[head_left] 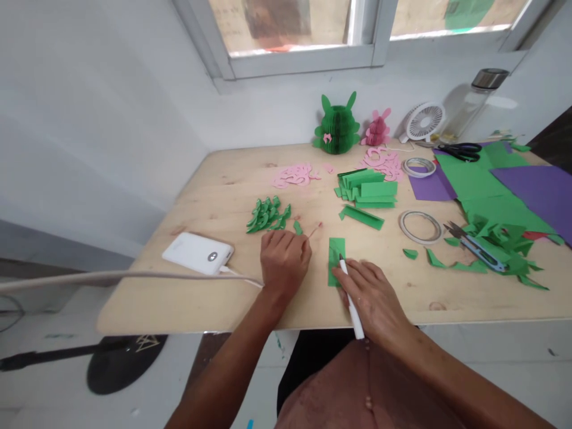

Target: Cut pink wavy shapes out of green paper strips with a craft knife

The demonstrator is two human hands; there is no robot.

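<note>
My right hand (373,298) grips a white pen (354,310), its dark tip over a small green paper rectangle (336,247) near the table's front edge. Faint dark lines show on that paper. To its left, my left hand (285,262) is closed, with the fingers curled under. A thin reddish sliver (315,230) sticks out beside its fingers; I cannot tell whether they hold it. Just beyond this hand lie a cluster of cut green paper pieces (264,214) and one loose green piece (297,227). Folded green paper strips (369,189) are stacked farther back.
A white power bank (196,252) with a cable sits left. Pink paper cutouts (295,175), a green paper figure (338,131) and a pink one (378,128) are behind. Tape rolls (420,227), blue-handled scissors (482,251), black scissors (465,151) and a fan (424,121) are right.
</note>
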